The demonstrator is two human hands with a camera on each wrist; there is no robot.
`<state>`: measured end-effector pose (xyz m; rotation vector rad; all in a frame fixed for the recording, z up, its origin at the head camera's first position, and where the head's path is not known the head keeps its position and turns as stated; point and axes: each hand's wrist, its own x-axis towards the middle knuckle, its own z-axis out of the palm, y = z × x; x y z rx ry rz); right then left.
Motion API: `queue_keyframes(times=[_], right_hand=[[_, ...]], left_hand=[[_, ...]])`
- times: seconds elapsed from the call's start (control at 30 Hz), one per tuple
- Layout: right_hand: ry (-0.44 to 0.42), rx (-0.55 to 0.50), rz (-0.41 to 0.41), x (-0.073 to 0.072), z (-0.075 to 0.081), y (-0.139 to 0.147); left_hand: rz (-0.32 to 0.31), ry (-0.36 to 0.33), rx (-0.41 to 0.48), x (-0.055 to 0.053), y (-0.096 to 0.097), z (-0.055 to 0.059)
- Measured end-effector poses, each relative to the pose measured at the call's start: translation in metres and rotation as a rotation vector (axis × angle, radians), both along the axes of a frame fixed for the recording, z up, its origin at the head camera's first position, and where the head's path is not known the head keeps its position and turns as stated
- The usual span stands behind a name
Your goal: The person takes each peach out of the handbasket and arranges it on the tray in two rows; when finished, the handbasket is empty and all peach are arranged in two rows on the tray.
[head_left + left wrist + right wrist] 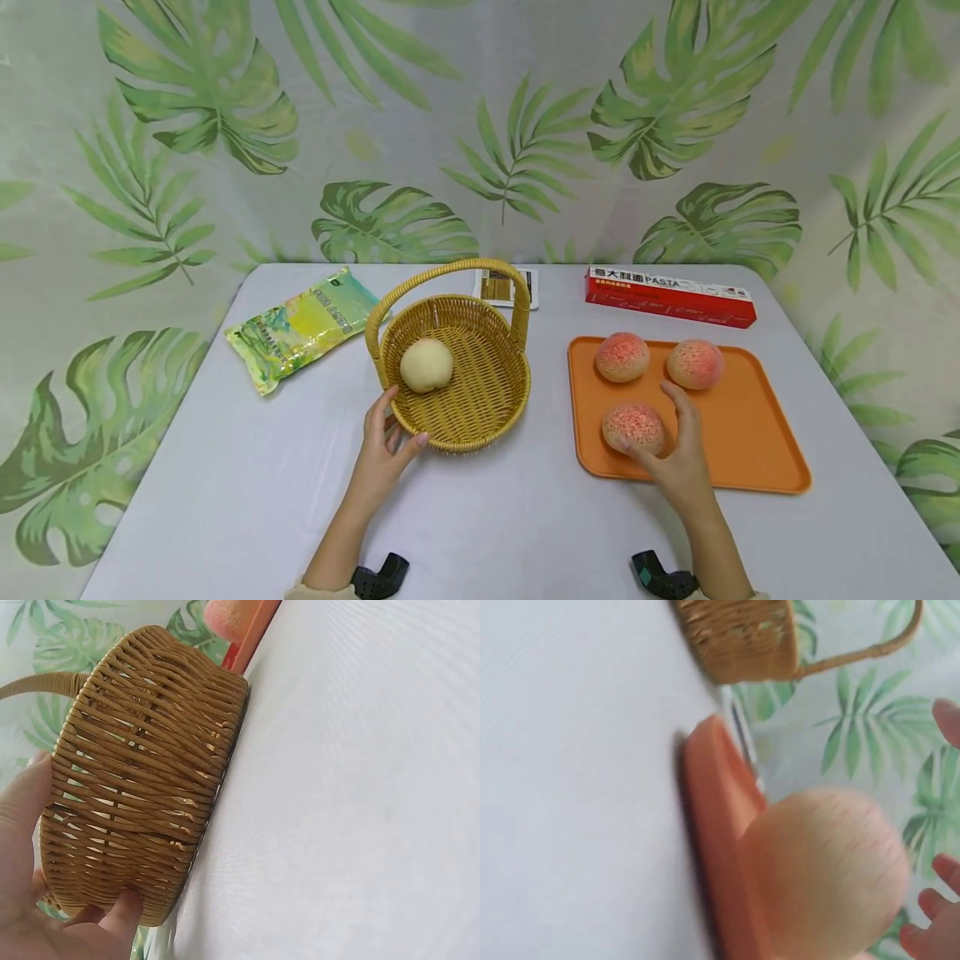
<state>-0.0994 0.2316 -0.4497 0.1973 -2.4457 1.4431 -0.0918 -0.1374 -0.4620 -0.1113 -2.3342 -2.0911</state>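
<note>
A golden wicker basket (480,375) with a tall arched handle stands mid-table, a pale peach (426,365) lying inside on its left. My left hand (381,460) holds the basket's near left side, thumb at the rim and fingers against the woven wall (142,787). On the orange tray (750,442) sit three pink-speckled peaches. Over the nearest peach (637,423), my right hand (684,462) spreads its thumb and fingers. The right wrist view shows a gap between the fingers and this peach (825,870). Two other peaches, left (622,357) and right (696,364), lie farther back.
A green and yellow packet (307,325) lies left of the basket. Behind the basket is a small flat sachet (498,287), partly hidden by the handle. A red pasta box (667,298) lies behind the tray, near the leaf-patterned backdrop (517,158).
</note>
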Motion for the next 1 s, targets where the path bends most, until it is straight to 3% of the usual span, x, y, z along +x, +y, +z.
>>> queue_keyframes(times=[0.13, 0.23, 0.4, 0.47, 0.6, 0.77, 1.0], right_hand=[[0.125, -0.017, 0.065, 0.006, 0.037, -0.023], [0.209, -0.053, 0.161, 0.006, 0.059, -0.04], [0.353, -0.082, 0.347, -0.007, 0.077, -0.069], [0.382, -0.075, 0.414, -0.019, 0.073, -0.079], [0.31, -0.031, 0.498, -0.042, 0.06, -0.102], [0.174, 0.059, 0.539, -0.064, 0.045, -0.136], [0.064, 0.162, 0.576, -0.089, 0.023, -0.168]], left_hand=[[-0.001, 0.016, 0.002, 0.0, 0.0, 0.0], [0.003, 0.023, -0.002, 0.001, 0.0, 0.001], [0.0, 0.017, 0.008, 0.001, 0.0, 0.002], [-0.002, 0.009, 0.015, 0.001, 0.0, 0.002], [-0.002, -0.004, 0.016, 0.001, 0.0, 0.001], [-0.001, 0.006, 0.0, 0.001, 0.001, 0.001], [-0.004, 0.005, -0.004, 0.001, 0.0, 0.003]])
